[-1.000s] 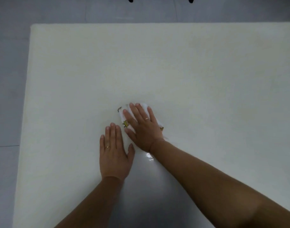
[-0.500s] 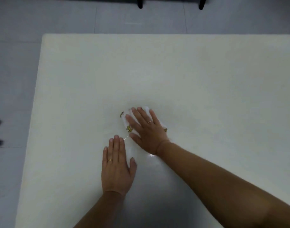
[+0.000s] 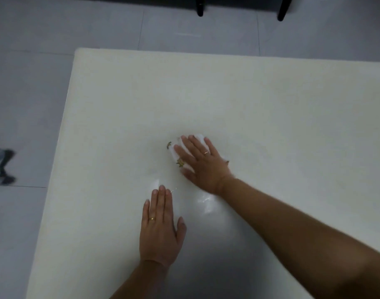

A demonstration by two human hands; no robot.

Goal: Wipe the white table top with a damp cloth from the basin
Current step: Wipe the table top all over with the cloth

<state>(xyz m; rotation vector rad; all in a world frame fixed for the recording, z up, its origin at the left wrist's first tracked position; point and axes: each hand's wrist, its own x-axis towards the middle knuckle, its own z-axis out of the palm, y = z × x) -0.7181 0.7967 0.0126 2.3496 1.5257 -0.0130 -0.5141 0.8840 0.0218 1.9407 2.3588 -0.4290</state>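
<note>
The white table top (image 3: 271, 100) fills most of the view. My right hand (image 3: 203, 164) lies flat on a small white cloth (image 3: 174, 151) with yellow-green print, pressing it onto the table near the middle; only the cloth's edges show around my fingers. My left hand (image 3: 161, 229) rests flat on the bare table, palm down, fingers together, nearer to me and to the left of the cloth, holding nothing. A wet sheen (image 3: 206, 203) glints on the surface between my two hands. No basin is in view.
Grey tiled floor (image 3: 22, 104) lies beyond the table's left and far edges. Two black furniture legs (image 3: 199, 8) stand on the floor past the far edge. A dark blurred object (image 3: 1, 165) sits on the floor at the left.
My right hand has slid the cloth away from me and slightly right, widening the gap to my left hand. The view has tilted so that more floor shows beyond the table.
</note>
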